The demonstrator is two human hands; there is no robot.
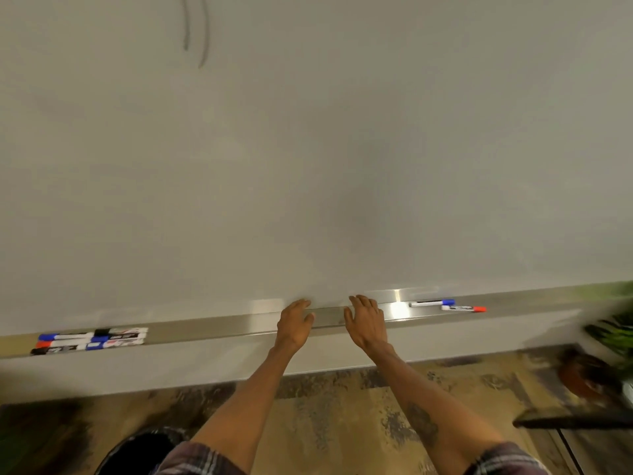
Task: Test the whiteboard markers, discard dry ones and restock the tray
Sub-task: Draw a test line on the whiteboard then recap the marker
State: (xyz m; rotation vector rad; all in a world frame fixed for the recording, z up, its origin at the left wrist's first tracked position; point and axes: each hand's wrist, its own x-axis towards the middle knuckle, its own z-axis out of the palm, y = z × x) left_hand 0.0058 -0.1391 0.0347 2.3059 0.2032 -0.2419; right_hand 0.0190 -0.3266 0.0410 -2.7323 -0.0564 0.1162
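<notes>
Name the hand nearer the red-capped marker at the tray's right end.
Right. The right hand is to the left of the red-capped marker; the left hand is farther left.

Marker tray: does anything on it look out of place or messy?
Nothing spilled or broken. The markers are split: a pile at the tray's left end, two strays, blue-capped and red-capped, far right. Two grey strokes mark the board.

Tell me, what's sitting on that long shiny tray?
On the tray, a pile of markers lies at left; a blue-capped marker and a red-capped marker lie toward the right. The left hand and right hand cover the middle, hiding that part.
</notes>
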